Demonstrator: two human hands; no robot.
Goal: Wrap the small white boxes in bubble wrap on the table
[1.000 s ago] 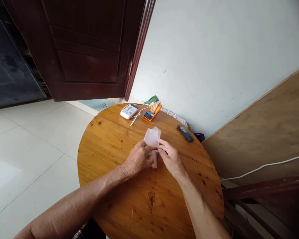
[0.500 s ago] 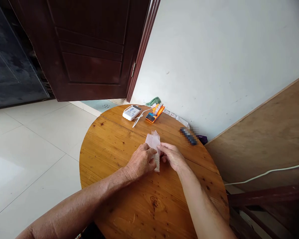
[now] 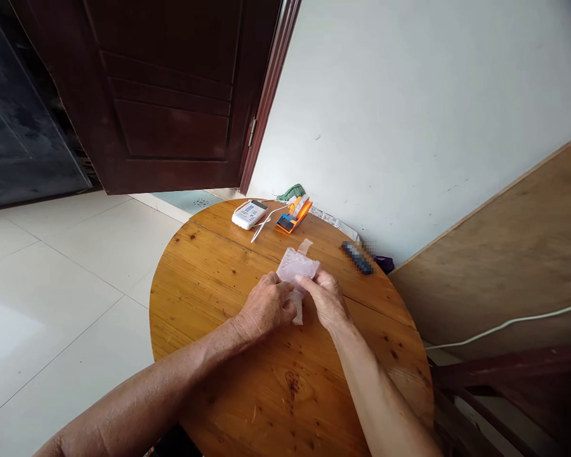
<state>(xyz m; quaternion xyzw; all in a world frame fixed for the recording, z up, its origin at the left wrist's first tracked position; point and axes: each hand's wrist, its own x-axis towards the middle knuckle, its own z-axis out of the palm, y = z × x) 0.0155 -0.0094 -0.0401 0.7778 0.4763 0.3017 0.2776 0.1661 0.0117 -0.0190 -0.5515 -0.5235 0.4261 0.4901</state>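
Above the round wooden table (image 3: 204, 285), a small packet of whitish, translucent plastic film that looks like bubble wrap (image 3: 295, 265) is between my two hands. Clear strips, seemingly tape, stick out at its far and near ends. My right hand (image 3: 328, 297) is closed on the packet's right side, thumb on top and fingers behind. Against its lower left edge, my left hand (image 3: 271, 299) has curled fingers gripping the film; the fingertips are partly hidden. What lies inside the packet, if anything, does not show.
Toward the far edge lie a white box-shaped device (image 3: 250, 214) with a white cable (image 3: 261, 230) and an orange-and-blue tape dispenser (image 3: 294, 216). A dark, blurred object (image 3: 358, 257) rests at the right. Beyond are a white wall (image 3: 409, 114) and dark red door (image 3: 171, 127).
The packet has turned and spread wider, showing a broad face and a strip at its far end. My right hand has shifted its grip, bringing the thumb on top. My left hand has barely moved.
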